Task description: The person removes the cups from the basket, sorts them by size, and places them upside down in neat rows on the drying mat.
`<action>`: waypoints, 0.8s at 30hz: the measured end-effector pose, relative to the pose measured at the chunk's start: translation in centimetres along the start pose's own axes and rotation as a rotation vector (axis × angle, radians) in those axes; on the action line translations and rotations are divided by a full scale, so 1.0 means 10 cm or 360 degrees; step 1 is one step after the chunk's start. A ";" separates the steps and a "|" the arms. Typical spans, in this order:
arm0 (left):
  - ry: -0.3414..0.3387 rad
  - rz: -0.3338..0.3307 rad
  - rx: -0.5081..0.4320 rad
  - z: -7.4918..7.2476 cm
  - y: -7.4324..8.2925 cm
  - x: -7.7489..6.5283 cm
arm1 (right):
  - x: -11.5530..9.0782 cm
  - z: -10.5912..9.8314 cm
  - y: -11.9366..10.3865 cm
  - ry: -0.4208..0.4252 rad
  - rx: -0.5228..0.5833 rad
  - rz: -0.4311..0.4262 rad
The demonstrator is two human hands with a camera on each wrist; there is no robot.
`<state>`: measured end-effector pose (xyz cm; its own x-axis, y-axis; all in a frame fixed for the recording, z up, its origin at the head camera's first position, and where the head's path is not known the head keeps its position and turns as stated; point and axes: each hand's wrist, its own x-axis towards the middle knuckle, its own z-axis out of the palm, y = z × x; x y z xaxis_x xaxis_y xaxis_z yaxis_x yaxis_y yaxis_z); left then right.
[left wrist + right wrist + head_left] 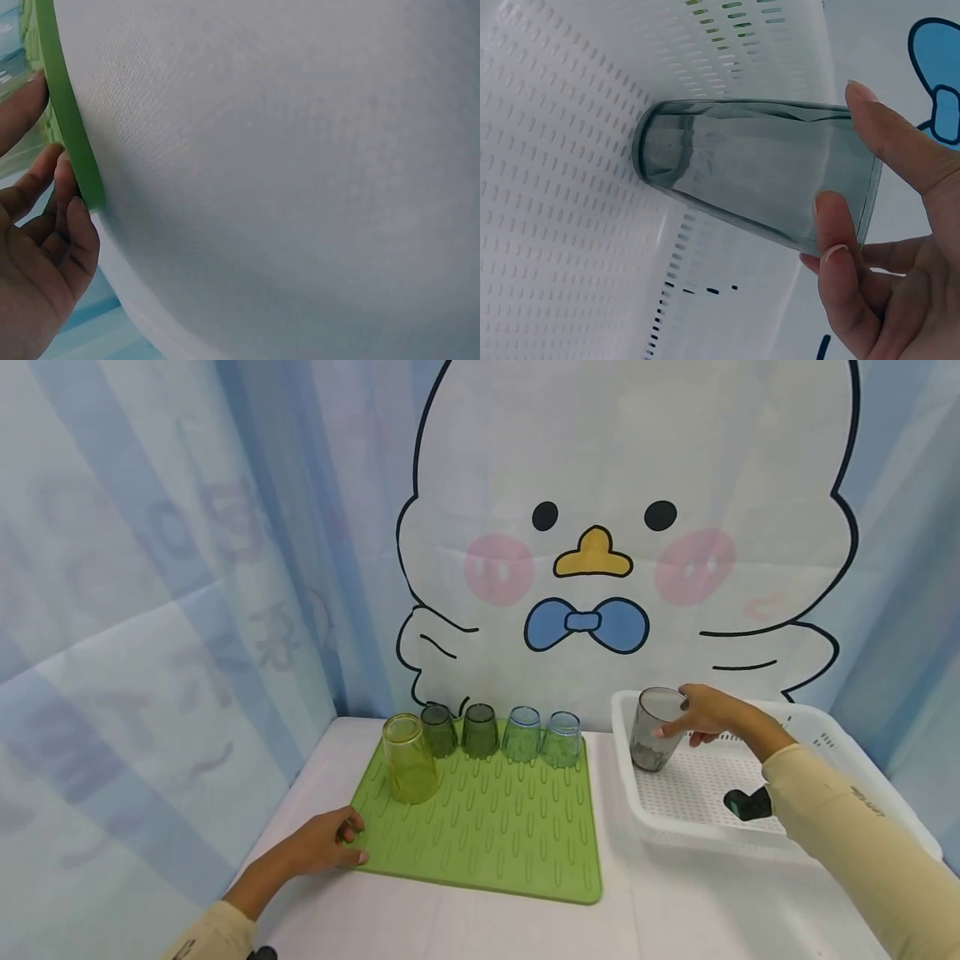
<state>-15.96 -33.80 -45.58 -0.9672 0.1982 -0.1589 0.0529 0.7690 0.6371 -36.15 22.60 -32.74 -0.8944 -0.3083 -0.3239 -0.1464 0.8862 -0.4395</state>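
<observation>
In the white basket (720, 837), my right hand (705, 714) grips a tall grey-tinted glass (651, 739) near its rim. The right wrist view shows thumb and fingers on either side of the grey glass (757, 165), its base at the basket's perforated floor. My left hand (322, 842) rests at the front left corner of a green drying mat (487, 835), fingers loosely bent. In the left wrist view those fingers touch the edge of the mat (71, 120). A tall yellow glass (409, 760) stands on the mat's left side.
Along the mat's back edge stand two small dark glasses (480, 731) and two small bluish glasses (561, 739). A dark object (746, 804) shows beside the right sleeve, over the basket. Behind the white table (450, 927) hangs a printed curtain (480, 460).
</observation>
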 end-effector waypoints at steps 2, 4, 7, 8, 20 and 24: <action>0.0000 -0.0015 0.0001 0.01 0.00 0.00 | 0.00 0.01 0.01 0.0004 0.0001 -0.0001; -0.0002 -0.0022 0.0014 0.01 0.00 0.00 | 0.00 0.01 0.02 0.0018 -0.0004 -0.0008; 0.0002 -0.0032 0.0024 0.01 0.00 0.01 | -0.01 0.02 0.03 0.0052 -0.0023 -0.0020; 0.0005 -0.0026 0.0027 0.01 0.00 0.01 | -0.01 0.02 0.03 0.0063 -0.0030 -0.0023; 0.0002 0.0026 0.0049 0.01 0.00 0.01 | -0.08 0.04 0.09 0.0141 0.0007 -0.0003; -0.0007 0.0071 0.0037 0.01 0.03 0.01 | -0.16 0.02 0.11 0.0187 0.0062 -0.0011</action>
<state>-16.00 -33.53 -45.50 -0.9627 0.2351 -0.1337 0.1018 0.7730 0.6261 -34.83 23.99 -32.89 -0.9371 -0.2698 -0.2215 -0.1382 0.8694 -0.4743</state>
